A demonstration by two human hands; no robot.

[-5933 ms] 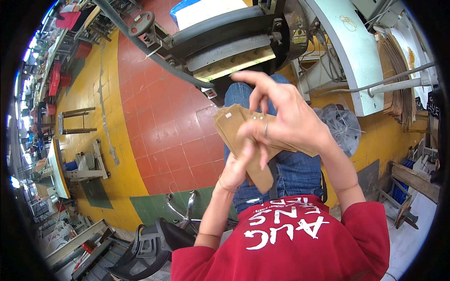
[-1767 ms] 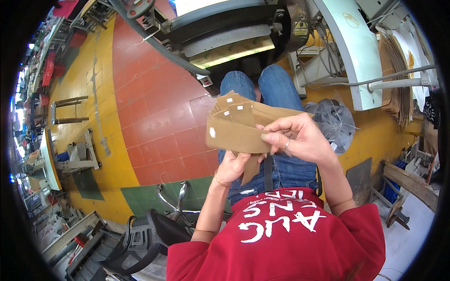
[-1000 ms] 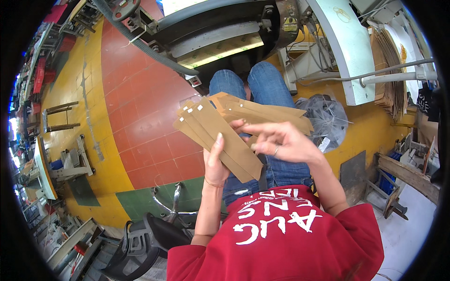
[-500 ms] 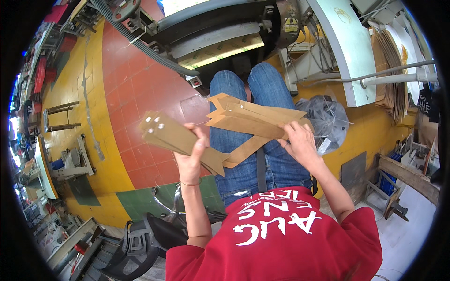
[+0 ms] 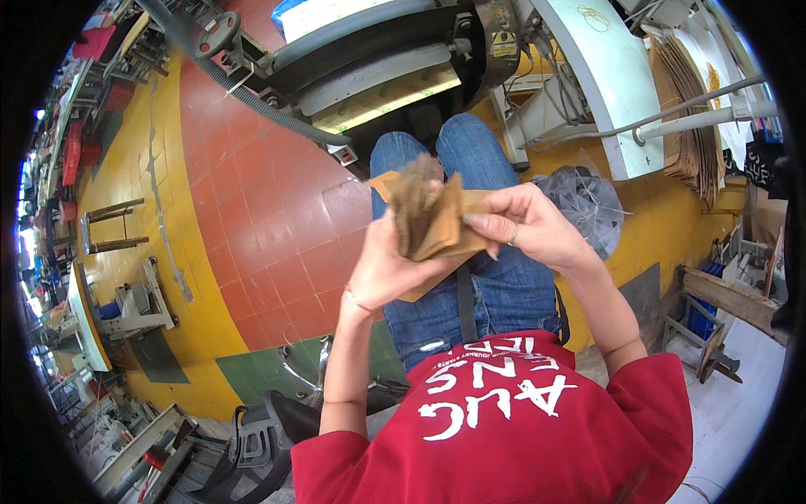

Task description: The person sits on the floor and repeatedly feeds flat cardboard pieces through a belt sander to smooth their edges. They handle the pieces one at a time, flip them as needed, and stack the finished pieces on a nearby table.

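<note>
The brown strips point(image 5: 447, 225) blur toward 11 o'clock, hiding most fingers of the left hand point(image 5: 382, 262). Edges cut off the dark machine point(image 5: 369, 55) at 12 o'clock, the red shirt point(image 5: 378, 470) at 6.

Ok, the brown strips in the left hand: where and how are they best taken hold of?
Probably by their right-hand edge, from the person's right, with a thumb-and-finger pinch, where the right hand is. The brown strips look thin and fanned apart, and the left hand cups them from the lower left. Their far end is blurred.
</note>
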